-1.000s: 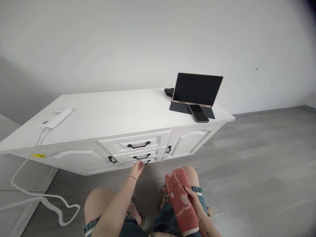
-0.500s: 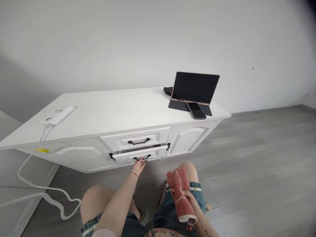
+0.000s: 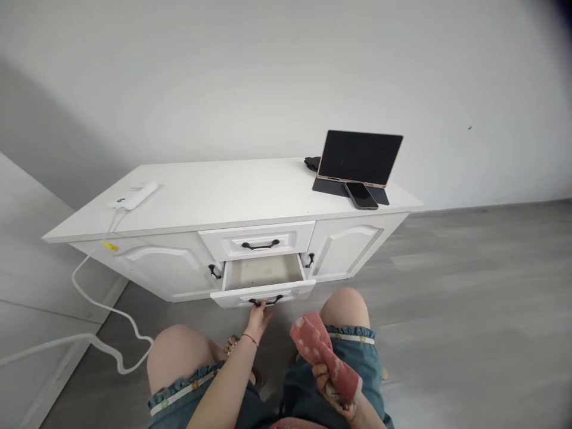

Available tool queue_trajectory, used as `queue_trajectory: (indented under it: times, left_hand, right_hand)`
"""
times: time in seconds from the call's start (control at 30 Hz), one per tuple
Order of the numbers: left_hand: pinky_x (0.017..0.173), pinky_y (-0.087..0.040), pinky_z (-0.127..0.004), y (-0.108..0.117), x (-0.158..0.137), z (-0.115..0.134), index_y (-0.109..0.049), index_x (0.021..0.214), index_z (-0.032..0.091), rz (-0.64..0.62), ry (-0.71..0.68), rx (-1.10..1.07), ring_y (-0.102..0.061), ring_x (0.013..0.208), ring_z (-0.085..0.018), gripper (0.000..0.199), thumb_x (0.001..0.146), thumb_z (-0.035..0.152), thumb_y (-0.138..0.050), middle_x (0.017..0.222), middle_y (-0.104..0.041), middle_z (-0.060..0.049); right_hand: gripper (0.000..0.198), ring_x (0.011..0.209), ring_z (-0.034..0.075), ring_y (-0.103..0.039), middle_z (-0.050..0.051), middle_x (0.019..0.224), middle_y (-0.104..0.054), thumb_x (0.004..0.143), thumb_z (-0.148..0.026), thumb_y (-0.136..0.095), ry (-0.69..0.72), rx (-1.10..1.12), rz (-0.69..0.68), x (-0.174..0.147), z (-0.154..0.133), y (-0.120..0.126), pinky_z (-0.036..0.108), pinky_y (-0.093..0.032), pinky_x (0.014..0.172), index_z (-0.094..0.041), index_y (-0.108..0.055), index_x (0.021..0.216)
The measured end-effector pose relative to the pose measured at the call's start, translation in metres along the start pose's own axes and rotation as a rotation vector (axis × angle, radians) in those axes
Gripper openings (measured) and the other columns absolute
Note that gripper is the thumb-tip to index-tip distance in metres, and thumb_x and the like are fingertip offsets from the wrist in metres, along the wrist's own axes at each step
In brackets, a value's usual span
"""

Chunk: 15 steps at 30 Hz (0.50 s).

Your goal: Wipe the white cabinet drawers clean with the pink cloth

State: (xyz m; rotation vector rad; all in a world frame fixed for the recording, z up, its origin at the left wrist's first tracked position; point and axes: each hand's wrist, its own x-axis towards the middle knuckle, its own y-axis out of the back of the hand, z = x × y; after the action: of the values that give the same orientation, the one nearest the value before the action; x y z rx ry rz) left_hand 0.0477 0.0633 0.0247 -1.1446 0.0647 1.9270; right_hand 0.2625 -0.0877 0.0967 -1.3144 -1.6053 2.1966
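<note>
My left hand (image 3: 259, 320) grips the black handle (image 3: 273, 300) of the lower drawer (image 3: 232, 298), its fingers curled behind the bar. That drawer stands pulled out, and its pale bottom shows inside with a few small specks. Above it the upper drawer (image 3: 232, 242) is closed. In front of my right knee, my right hand (image 3: 325, 381) is wrapped round a folded red towel (image 3: 313, 336) with pale patches and a whitish edge. The towel is pinched in at its middle, apart from the drawer.
On the white cabinet (image 3: 214, 190) a dark-screened tablet (image 3: 361, 158) leans on its stand, a phone (image 3: 361, 195) in front and a black cloth-like item (image 3: 311, 162) behind. A white power strip (image 3: 136, 195) lies left; its cable (image 3: 84, 292) hangs down to the floor.
My left hand has drawn the lower drawer from slightly ajar to well out, toward me. The towel has moved a little left and turned in my right hand. The camera view has shifted slightly.
</note>
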Motion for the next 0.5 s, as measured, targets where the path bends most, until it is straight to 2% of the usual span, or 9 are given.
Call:
queue_trajectory:
  times: [0.13, 0.27, 0.4, 0.5]
  left_hand:
    - [0.065, -0.043, -0.028, 0.017, -0.009, -0.015, -0.047, 0.072, 0.021, -0.020, -0.042, -0.001, -0.052, 0.060, -0.011, 0.026, 0.074, 0.004, -0.067, 0.074, -0.062, 0.002]
    - [0.065, -0.044, -0.028, 0.034, -0.015, -0.029, -0.049, 0.074, 0.021, -0.042, -0.055, -0.007, -0.056, 0.062, -0.012, 0.023, 0.075, 0.006, -0.065, 0.075, -0.064, 0.001]
    - [0.064, -0.044, -0.026, 0.047, -0.021, -0.039, -0.049, 0.074, 0.021, -0.063, -0.057, -0.018, -0.058, 0.065, -0.013, 0.021, 0.076, 0.006, -0.064, 0.075, -0.064, 0.000]
    - [0.062, -0.043, -0.026, 0.052, -0.025, -0.044, -0.051, 0.074, 0.020, -0.073, -0.046, -0.023, -0.059, 0.067, -0.014, 0.021, 0.076, 0.006, -0.065, 0.078, -0.065, -0.001]
  right_hand:
    - [0.036, 0.051, 0.005, -0.053, -0.005, 0.059, -0.061, 0.057, -0.032, -0.090, -0.029, -0.030, -0.004, 0.007, 0.016, 0.018, 0.013, -0.047, 0.056, -0.023, -0.070, 0.087]
    - [0.038, 0.055, 0.006, -0.055, -0.002, 0.064, -0.063, 0.052, -0.032, -0.091, 0.028, -0.088, -0.067, 0.021, 0.035, 0.027, 0.014, -0.046, 0.058, -0.021, -0.070, 0.083]
    - [0.035, 0.062, 0.006, -0.058, 0.001, 0.076, -0.068, 0.062, -0.023, -0.083, 0.052, -0.102, -0.100, 0.019, 0.052, 0.020, 0.016, -0.047, 0.067, -0.014, -0.069, 0.093]
    - [0.025, 0.068, 0.011, -0.064, 0.002, 0.075, -0.070, 0.065, -0.021, -0.077, 0.082, -0.123, -0.062, 0.011, 0.054, 0.006, 0.024, -0.050, 0.078, -0.013, -0.068, 0.087]
